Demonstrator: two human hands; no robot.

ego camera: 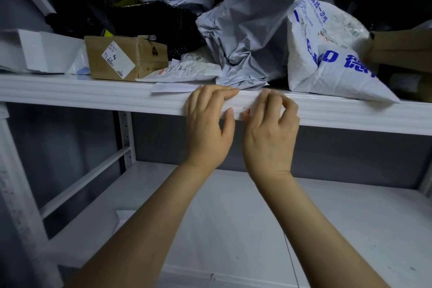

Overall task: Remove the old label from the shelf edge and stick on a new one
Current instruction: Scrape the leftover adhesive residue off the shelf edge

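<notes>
Two bare forearms reach up over the lower shelf (pixel 339 229), a flat, matt white metal board with a few dark specks. There are two hands, both at the front of the upper shelf edge (pixel 93 93), a long white ribbed metal lip.

The left hand (pixel 210 121) lays its four fingers close together and nearly straight along the top of the lip, with the thumb pressed flat on the face. The right hand (pixel 271 128) has its fingers curled, the tips on the top of the lip and the thumb tip on the face. Whether it pinches anything or only presses, I cannot tell.

One label (pixel 237 110) shows, a smooth white strip lying on the edge between the two thumbs. It has small red and dark marks at its right end, where the right thumb touches it.

Behind the edge stands one perforated white post (pixel 126 133).

On the upper shelf:
- one flat, crumpled white envelope (pixel 184 72)
- one square cardboard box (pixel 126 58) with a white sticker
- one creased grey plastic mailer (pixel 247 35), standing tall
- one bulging white bag (pixel 327 61) with blue print
- one black bubble mailer (pixel 152 21) farther back
</notes>
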